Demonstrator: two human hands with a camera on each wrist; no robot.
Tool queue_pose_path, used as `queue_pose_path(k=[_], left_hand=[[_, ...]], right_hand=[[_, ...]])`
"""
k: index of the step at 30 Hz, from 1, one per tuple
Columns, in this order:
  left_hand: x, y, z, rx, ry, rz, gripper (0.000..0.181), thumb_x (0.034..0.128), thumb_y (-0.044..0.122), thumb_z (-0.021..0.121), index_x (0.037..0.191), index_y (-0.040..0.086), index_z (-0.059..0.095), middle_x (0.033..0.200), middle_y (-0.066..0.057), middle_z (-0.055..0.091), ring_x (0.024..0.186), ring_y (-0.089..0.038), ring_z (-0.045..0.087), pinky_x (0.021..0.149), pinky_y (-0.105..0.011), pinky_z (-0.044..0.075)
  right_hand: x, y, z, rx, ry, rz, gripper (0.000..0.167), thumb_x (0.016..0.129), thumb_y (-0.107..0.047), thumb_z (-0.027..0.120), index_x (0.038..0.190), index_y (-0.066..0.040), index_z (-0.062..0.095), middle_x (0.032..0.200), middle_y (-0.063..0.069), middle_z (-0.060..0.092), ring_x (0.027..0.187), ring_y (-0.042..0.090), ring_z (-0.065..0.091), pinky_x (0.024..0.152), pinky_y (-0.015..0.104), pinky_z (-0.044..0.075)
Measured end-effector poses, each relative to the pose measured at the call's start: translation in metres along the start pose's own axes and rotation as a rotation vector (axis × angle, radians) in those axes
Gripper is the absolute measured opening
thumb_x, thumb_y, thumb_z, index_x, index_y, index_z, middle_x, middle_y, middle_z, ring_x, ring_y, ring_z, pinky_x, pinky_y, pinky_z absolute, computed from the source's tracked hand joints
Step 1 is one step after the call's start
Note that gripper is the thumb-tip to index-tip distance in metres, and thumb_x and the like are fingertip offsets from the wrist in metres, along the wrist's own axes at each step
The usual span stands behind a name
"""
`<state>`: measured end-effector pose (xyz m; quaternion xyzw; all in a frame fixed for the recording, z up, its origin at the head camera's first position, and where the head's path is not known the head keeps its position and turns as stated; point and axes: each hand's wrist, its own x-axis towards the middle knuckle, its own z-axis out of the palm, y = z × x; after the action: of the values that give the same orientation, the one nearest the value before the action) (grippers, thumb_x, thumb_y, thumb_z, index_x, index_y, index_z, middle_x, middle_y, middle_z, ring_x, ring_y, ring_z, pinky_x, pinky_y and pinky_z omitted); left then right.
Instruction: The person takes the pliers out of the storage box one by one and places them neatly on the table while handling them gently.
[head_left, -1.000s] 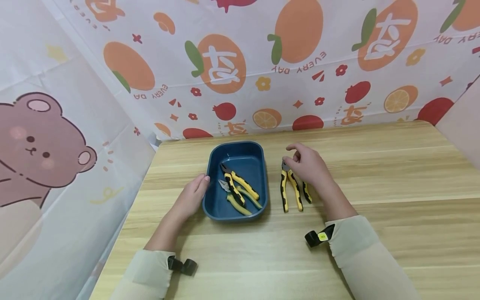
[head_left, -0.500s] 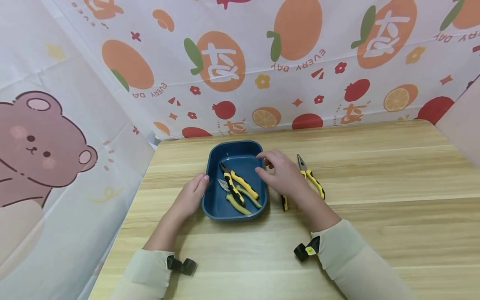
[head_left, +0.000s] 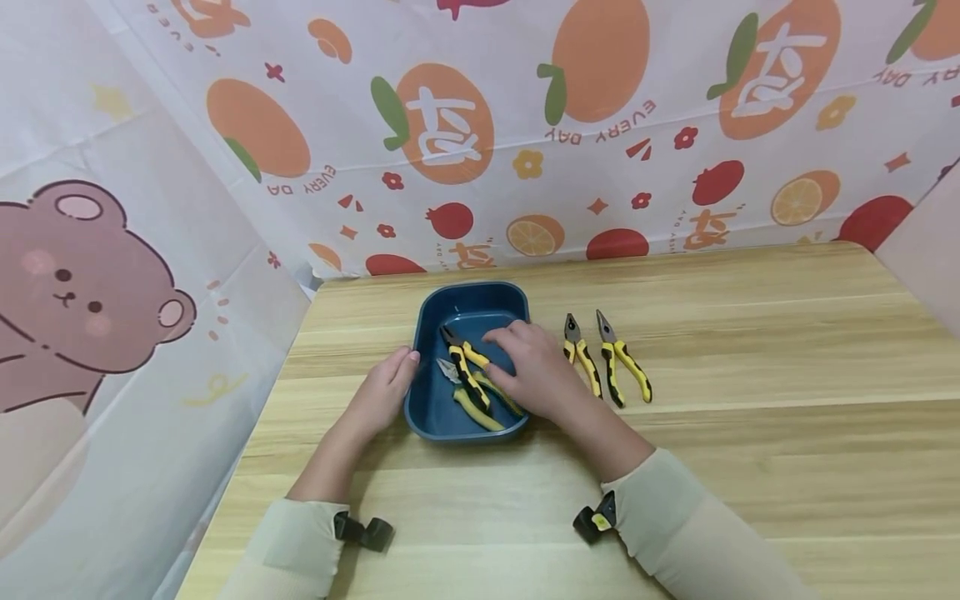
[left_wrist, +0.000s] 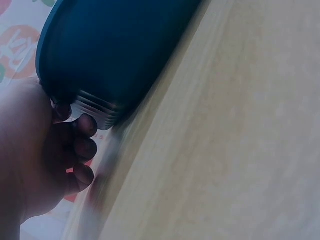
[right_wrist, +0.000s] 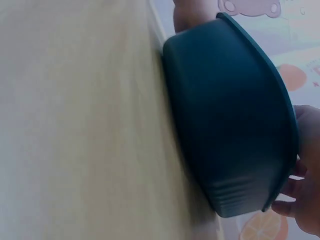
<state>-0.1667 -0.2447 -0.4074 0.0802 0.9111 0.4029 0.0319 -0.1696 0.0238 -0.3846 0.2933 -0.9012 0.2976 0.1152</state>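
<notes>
My left hand (head_left: 382, 387) grips the left rim of a dark blue plastic box (head_left: 474, 287), thumb over the edge. In the left wrist view, that hand's curled fingers (left_wrist: 86, 149) sit beside the box's ribbed outer wall (left_wrist: 100, 107). My right hand (head_left: 542, 371) reaches over the right rim, fingers bent above the inside, with nothing seen held. Inside lie black-and-yellow pliers (head_left: 471, 383), partly covered by the right hand, and pliers with dull yellow-green handles (head_left: 478, 412). In the right wrist view, the right hand (right_wrist: 309, 175) is at the box's rim.
Right of the box, two black-and-yellow pliers lie on the wooden table (head_left: 750, 358): one (head_left: 589, 367) partly behind the right forearm, the other long-nosed (head_left: 609, 367). A fruit-print curtain (head_left: 585, 150) hangs along the table's back edge.
My right hand has moved left from above the loose pliers to over the box's right rim, uncovering the pliers on the table. The left hand and the box stay put.
</notes>
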Motion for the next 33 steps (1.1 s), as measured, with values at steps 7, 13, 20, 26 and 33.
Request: queue_pose_path(k=[7,13,20,26,33], left_hand=[[-0.001,0.002,0.000,0.001,0.004,0.007,0.049,0.1069,0.047,0.026,0.092,0.006,0.050,0.079,-0.008,0.046,0.075,-0.026,0.049,0.070,-0.038,0.042],[-0.001,0.003,-0.001,0.018,0.002,0.007,0.051,0.1067,0.047,0.025,0.095,0.006,0.051,0.080,-0.008,0.047,0.079,-0.025,0.051,0.073,-0.038,0.043],[0.000,0.001,0.000,0.002,-0.004,0.000,0.050,0.1069,0.047,0.025,0.095,0.005,0.051,0.081,-0.009,0.046,0.079,-0.026,0.050,0.073,-0.038,0.042],[-0.001,-0.001,0.001,-0.001,0.000,0.005,0.051,0.1067,0.048,0.025,0.096,0.005,0.051,0.081,-0.009,0.047,0.079,-0.026,0.050,0.073,-0.038,0.042],[-0.001,-0.004,0.001,-0.001,0.011,0.021,0.050,0.1067,0.047,0.026,0.093,0.006,0.051,0.081,-0.009,0.046,0.078,-0.026,0.050,0.071,-0.038,0.042]], right_hand=[[0.001,-0.009,0.009,-0.085,-0.017,-0.141,0.036,0.090,-0.026,0.071,0.124,-0.015,0.065,0.109,0.003,0.060,0.099,0.017,0.057,0.090,0.034,0.052],[0.001,-0.011,0.010,-0.030,-0.097,-0.104,0.039,0.091,-0.028,0.071,0.128,-0.019,0.063,0.114,0.001,0.060,0.095,0.012,0.059,0.083,0.028,0.055],[0.005,-0.010,0.011,-0.036,-0.134,-0.058,0.040,0.091,-0.032,0.071,0.127,-0.016,0.063,0.112,0.003,0.062,0.092,0.013,0.060,0.081,0.029,0.054],[0.009,-0.013,0.013,-0.078,-0.155,-0.034,0.040,0.093,-0.035,0.067,0.128,-0.015,0.063,0.112,0.005,0.063,0.092,0.016,0.060,0.080,0.033,0.055],[0.013,-0.018,0.021,-0.181,-0.223,0.016,0.047,0.094,-0.048,0.062,0.132,-0.020,0.059,0.115,0.004,0.064,0.094,0.018,0.061,0.079,0.037,0.055]])
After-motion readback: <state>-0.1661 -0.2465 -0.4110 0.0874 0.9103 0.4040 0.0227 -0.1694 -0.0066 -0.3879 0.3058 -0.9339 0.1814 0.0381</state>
